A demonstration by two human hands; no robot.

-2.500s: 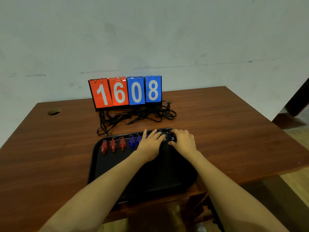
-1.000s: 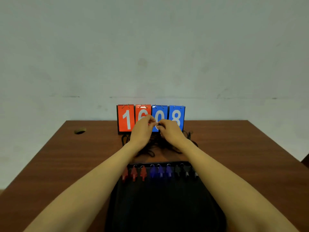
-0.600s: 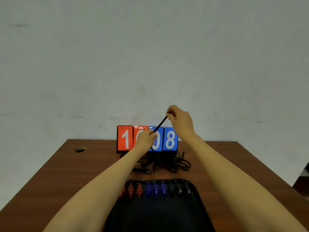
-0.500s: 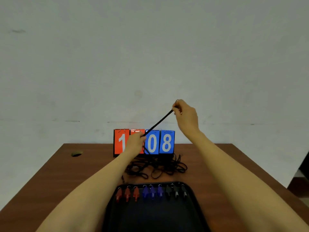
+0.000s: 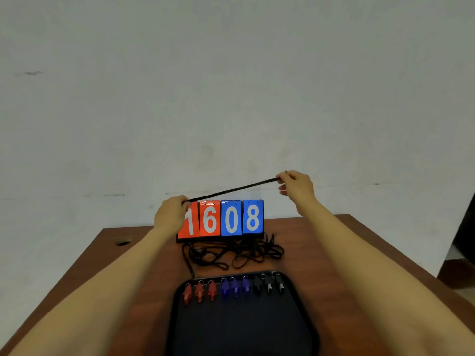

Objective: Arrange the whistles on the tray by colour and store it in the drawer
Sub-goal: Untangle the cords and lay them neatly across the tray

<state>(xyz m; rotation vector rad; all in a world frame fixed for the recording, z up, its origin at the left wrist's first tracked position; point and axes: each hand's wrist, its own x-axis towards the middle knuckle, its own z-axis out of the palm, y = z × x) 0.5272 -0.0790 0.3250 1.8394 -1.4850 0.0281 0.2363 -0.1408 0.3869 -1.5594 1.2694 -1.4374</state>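
Nine whistles (image 5: 232, 289) in a row along top edge of tray (image 5: 244, 327), lower centre of frame: three red at left, three blue in middle, three black at right. Black cord (image 5: 231, 190) stretched taut across centre, one end pinched by left hand (image 5: 171, 217), the other by right hand (image 5: 295, 186), higher and further right; scoreboard (image 5: 221, 219) and cord tangle (image 5: 231, 253) below. Whistles probably light, hard and apt to slide; tray likely stiff. Best gripped at both side rims and carried level to drawer, not in view.
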